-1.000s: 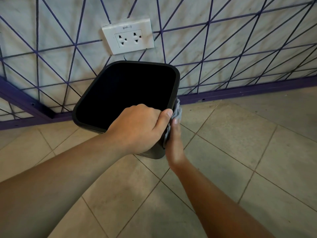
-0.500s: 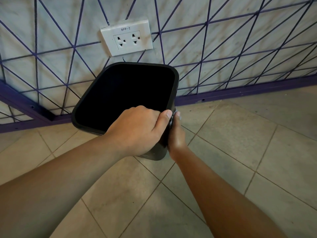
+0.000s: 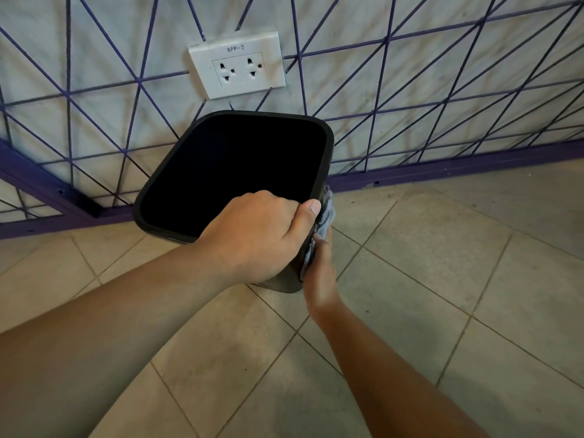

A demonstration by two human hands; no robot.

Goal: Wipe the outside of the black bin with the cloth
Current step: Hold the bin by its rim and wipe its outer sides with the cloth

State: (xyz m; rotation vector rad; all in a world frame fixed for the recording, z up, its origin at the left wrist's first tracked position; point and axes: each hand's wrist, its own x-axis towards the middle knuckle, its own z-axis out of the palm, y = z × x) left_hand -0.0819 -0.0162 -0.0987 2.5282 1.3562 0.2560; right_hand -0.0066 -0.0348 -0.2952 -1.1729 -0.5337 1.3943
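Bin (image 3: 177, 172) is the black one with a rounded-square opening, tipped so its mouth faces up toward the camera, held above the tiled floor (image 3: 442, 279) right in front of the wall. Left hand (image 3: 252, 235) has it by the near right corner of the rim, fingers curled over the edge into the inside and thumb lying along the rim outside, so a proper grip. Right hand (image 3: 320, 273) is pushed up against the bin's outer right wall with the cloth (image 3: 327, 213), a bluish-grey rag, sandwiched between palm and plastic; the cloth pokes out above the hand, just beside the left thumb. Honestly can't tell if the right fingers are flat or bunched around the rag, they're tucked behind it. Behind the bin there's a white double wall socket (image 3: 238, 66) labelled 8PP-2, and a purple wire grid (image 3: 410, 90) runs across the pale wall.
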